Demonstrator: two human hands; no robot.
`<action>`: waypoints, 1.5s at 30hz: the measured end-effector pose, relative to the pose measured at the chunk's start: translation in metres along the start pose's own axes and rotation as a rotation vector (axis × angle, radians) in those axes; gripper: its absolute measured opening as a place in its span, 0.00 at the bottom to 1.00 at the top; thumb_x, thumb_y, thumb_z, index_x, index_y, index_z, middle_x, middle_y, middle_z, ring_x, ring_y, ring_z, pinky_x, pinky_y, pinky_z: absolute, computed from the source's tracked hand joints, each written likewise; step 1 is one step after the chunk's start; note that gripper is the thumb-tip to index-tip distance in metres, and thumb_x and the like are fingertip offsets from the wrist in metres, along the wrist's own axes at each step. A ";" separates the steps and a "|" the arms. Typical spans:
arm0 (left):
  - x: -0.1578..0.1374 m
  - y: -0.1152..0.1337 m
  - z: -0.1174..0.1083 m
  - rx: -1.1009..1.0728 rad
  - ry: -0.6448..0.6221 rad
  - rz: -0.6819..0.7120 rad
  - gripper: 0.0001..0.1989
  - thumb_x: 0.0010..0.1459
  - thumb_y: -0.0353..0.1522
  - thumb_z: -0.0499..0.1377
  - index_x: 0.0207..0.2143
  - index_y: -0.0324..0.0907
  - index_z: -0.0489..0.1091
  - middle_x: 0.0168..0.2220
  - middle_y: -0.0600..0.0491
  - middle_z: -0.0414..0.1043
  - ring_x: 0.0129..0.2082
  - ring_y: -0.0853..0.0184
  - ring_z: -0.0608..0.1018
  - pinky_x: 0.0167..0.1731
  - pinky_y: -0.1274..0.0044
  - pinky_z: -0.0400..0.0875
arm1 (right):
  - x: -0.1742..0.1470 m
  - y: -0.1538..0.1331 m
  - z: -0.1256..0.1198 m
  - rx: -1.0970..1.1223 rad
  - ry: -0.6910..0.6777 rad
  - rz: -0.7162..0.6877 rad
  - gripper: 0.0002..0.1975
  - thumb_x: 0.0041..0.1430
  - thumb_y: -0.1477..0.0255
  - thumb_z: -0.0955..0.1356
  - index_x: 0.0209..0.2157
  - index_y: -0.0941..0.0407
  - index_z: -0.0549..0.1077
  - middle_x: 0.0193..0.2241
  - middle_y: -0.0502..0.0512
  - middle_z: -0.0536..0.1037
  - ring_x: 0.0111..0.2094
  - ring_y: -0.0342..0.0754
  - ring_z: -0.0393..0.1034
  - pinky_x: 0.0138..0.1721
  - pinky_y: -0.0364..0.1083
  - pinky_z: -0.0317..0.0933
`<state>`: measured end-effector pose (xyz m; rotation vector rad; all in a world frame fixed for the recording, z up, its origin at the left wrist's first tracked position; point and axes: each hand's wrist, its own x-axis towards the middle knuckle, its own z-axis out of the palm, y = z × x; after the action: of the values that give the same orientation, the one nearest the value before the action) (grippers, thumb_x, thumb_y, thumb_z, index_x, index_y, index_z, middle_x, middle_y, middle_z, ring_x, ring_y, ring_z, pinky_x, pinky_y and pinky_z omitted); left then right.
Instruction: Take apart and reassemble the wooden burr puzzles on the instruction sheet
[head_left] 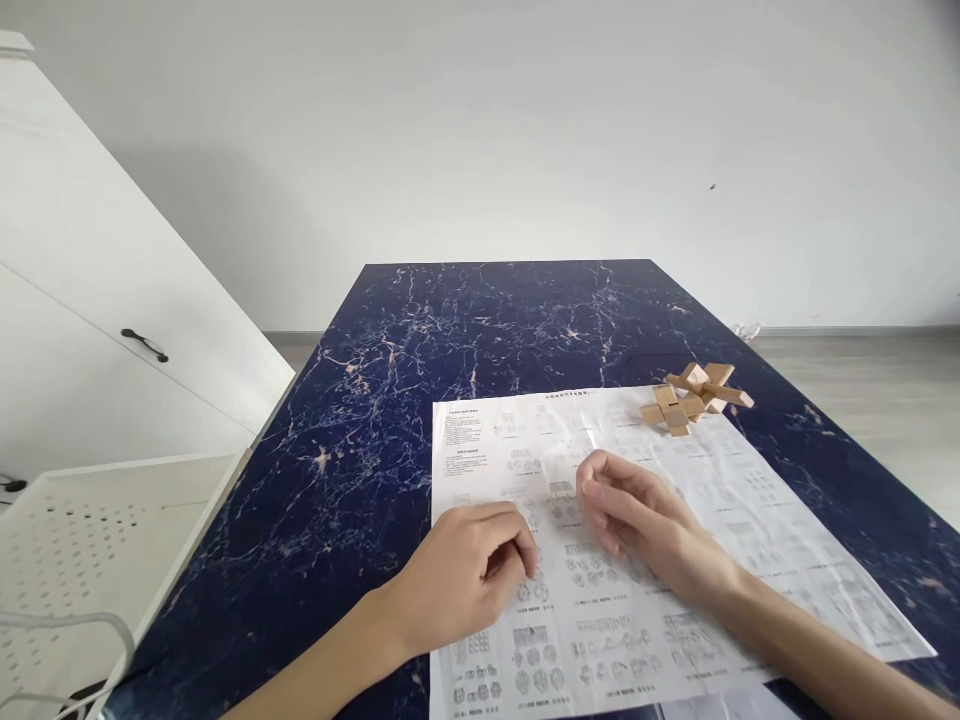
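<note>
My left hand [469, 570] rests on the left part of a large printed sheet [750, 530], its fingers curled in loosely and no object visible in them. On the middle of that paper lies my right hand [637, 510], also curled, thumb against the bent fingers; I see nothing held there. The sheet carries rows of small line drawings and captions, too fine to read. Beyond my right hand, a wooden interlocking puzzle [694, 398] of light-brown bars sits over the paper's far right corner, apart from both hands.
The dark blue marbled table [465, 330] reaches toward a pale wall [510, 130]. At left stand a white cabinet [112, 270] with a black handle and a lower white perforated surface [82, 540] with a cable [67, 622]. Another paper [727, 703] shows at the near edge.
</note>
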<state>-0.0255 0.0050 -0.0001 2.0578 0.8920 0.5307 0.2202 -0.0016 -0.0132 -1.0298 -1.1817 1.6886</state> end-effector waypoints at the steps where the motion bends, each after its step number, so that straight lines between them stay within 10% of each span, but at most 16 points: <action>1: 0.000 0.000 0.000 0.010 -0.009 -0.004 0.14 0.58 0.18 0.53 0.31 0.41 0.74 0.32 0.55 0.78 0.26 0.71 0.74 0.27 0.79 0.67 | 0.000 0.000 0.001 -0.051 -0.029 0.010 0.14 0.73 0.58 0.69 0.37 0.54 0.70 0.23 0.45 0.67 0.22 0.41 0.58 0.27 0.43 0.53; 45: 0.006 -0.016 -0.010 0.079 0.010 0.033 0.12 0.58 0.18 0.53 0.31 0.41 0.72 0.31 0.56 0.76 0.27 0.70 0.75 0.30 0.78 0.68 | 0.004 0.007 0.011 -0.641 -0.143 -0.036 0.13 0.73 0.62 0.65 0.35 0.53 0.72 0.23 0.47 0.69 0.24 0.44 0.62 0.27 0.45 0.55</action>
<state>-0.0344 0.0216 -0.0070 2.1460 0.8989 0.5316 0.2077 -0.0027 -0.0181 -1.2595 -1.8935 1.3929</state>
